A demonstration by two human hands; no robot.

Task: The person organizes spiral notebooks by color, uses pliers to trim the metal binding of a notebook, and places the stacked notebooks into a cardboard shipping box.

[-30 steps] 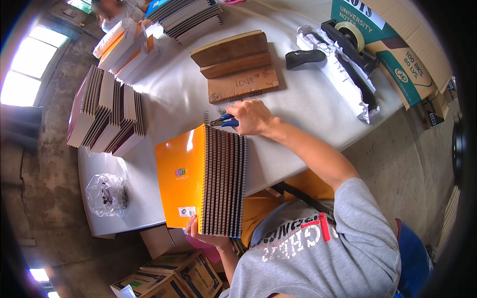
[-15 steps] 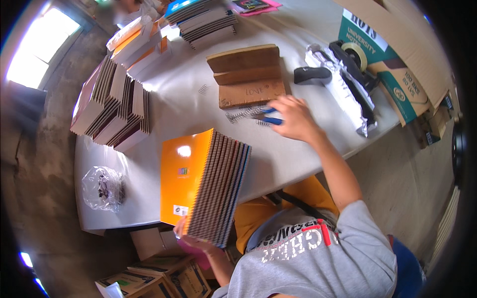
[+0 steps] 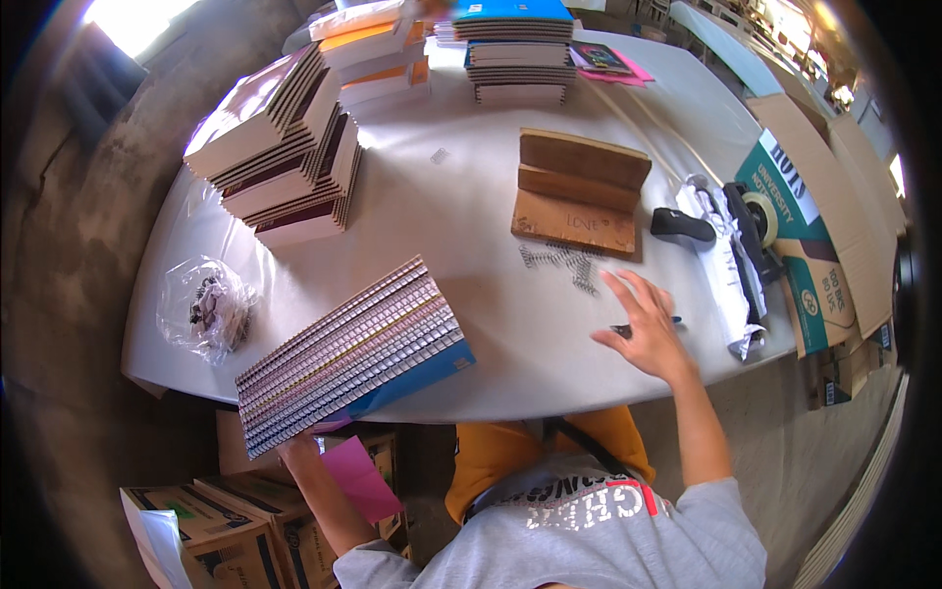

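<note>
A thick stack of spiral-bound notebooks (image 3: 353,353) lies tilted over the near table edge, wire spines facing up and a blue cover on its right side. My left hand (image 3: 299,450) grips its lower end from below the table edge. My right hand (image 3: 643,329) rests on the white table (image 3: 471,196) with its fingers spread, lying over a small blue-handled tool (image 3: 676,320) that shows on both sides of the palm. Loose wire spirals (image 3: 564,263) lie just ahead of that hand, in front of a wooden block jig (image 3: 581,191).
Piles of notebooks (image 3: 285,147) stand at the far left, and more stacks (image 3: 518,54) at the back. A clear bag of small parts (image 3: 206,306) sits on the left. A black tape dispenser (image 3: 751,221), white wrapping and cardboard boxes (image 3: 819,226) are on the right. Boxes (image 3: 235,525) stand below the table.
The stack has tipped from standing with its orange cover showing to lying with spines up. My right hand moved right, away from the stack, and spread flat over the blue-handled tool.
</note>
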